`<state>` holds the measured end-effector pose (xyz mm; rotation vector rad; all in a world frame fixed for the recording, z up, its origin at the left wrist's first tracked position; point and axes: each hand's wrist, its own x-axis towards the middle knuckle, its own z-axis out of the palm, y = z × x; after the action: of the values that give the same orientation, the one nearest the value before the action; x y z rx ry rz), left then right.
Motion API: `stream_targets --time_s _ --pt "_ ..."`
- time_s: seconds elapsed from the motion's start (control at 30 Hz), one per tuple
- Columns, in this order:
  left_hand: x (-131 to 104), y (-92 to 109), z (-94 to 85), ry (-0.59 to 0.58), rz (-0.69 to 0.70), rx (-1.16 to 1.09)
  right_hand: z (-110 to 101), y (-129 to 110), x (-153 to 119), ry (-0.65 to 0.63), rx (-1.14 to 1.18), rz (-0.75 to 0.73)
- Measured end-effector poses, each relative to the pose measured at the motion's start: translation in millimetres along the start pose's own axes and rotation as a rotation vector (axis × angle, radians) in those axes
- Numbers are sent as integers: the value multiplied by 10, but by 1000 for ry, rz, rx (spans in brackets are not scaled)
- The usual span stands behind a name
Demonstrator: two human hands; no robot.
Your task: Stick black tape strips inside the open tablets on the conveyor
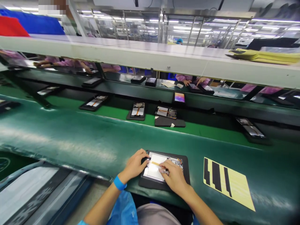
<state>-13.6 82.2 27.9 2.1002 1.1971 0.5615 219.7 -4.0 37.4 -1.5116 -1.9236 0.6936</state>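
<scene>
An opened tablet (153,170), with a white battery area, an orange ribbon strip and a circuit board on its right side, lies on a black pad (187,162) in front of me. My left hand (136,165), with a blue band at its wrist, rests at the tablet's left edge. Its thumb and fingertips touch there, with a gap between them. Over the middle of the tablet, my right hand (174,176) has its fingers pinched near the ribbon. A small greyish piece shows at those fingertips, too unclear to name.
To the right lies a yellow sheet (239,184) with black adhesive strips. Behind the bench runs a green conveyor belt (199,129) carrying opened tablets (138,110) on black pads. A white shelf (140,53) spans above it. Co-workers' hands (187,82) show beyond.
</scene>
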Motion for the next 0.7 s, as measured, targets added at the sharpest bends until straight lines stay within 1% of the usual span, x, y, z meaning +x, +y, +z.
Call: stream_targets --time_s 0.07,0.17,0.33,0.53,0.7 --pt "-47 42 5 -41 29 33 70 17 81 -8 -70 -31" --pt "-57 89 6 -80 57 78 145 52 154 -18 -135 -67" --pt "-11 116 0 -124 80 104 186 110 186 -25 -180 -78" --pt "-12 127 1 -142 63 53 208 139 201 -22 -200 -117" --pt "-10 122 4 -138 24 -29 231 141 259 -9 -168 -212"
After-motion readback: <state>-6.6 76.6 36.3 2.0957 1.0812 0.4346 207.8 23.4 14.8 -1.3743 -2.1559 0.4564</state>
